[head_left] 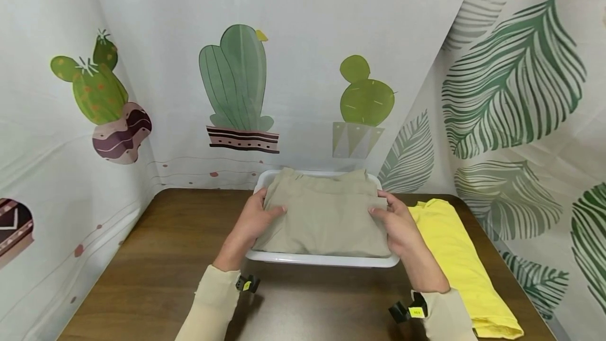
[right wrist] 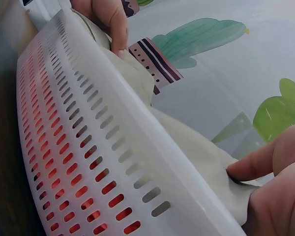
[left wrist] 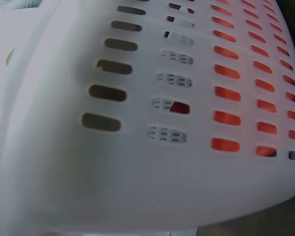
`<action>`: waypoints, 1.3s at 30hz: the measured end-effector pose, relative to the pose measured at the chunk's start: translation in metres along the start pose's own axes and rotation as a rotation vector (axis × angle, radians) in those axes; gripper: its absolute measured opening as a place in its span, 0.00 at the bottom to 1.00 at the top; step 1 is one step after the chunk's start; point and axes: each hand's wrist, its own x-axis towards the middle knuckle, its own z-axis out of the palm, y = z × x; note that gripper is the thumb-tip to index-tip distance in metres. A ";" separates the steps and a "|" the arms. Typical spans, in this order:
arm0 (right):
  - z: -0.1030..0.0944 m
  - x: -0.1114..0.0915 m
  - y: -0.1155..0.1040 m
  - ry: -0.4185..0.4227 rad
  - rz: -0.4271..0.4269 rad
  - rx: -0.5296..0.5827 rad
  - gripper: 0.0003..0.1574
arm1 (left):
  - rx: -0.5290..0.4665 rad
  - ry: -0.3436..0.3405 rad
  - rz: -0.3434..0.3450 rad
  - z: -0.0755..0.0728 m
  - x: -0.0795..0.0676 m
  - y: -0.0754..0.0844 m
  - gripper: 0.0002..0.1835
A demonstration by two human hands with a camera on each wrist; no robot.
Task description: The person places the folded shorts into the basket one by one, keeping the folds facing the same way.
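Brown wooden table [head_left: 184, 241] being backed by white cactus-printed fabric curtain [head_left: 305, 78], frame top; folded beige cloth [head_left: 326, 220] being pinched by left hand [head_left: 254, 219], right hand [head_left: 399, 223], centre.

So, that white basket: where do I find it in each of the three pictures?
Head: just right of centre, below the middle, the white basket with beige cloth in it.
Left wrist: its slotted wall fills most of the picture.
Right wrist: its slotted side and rim slant from upper left to bottom centre.
Shared landmark: the backdrop's printed striped pot, in the head and right wrist views; I can't see it in the left wrist view.
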 end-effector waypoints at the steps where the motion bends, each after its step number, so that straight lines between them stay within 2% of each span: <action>1: 0.001 0.000 0.000 0.000 -0.001 -0.013 0.35 | 0.007 0.002 0.000 0.000 0.000 0.000 0.30; 13: 0.007 0.000 -0.001 -0.010 -0.025 -0.058 0.33 | 0.061 0.024 0.023 0.005 0.001 -0.002 0.32; 22: 0.012 0.000 -0.001 0.003 -0.022 -0.066 0.38 | 0.091 0.013 0.025 0.007 0.002 -0.006 0.33; 39: 0.015 -0.001 0.001 -0.009 -0.006 -0.137 0.45 | 0.135 -0.019 0.041 0.009 0.001 -0.009 0.27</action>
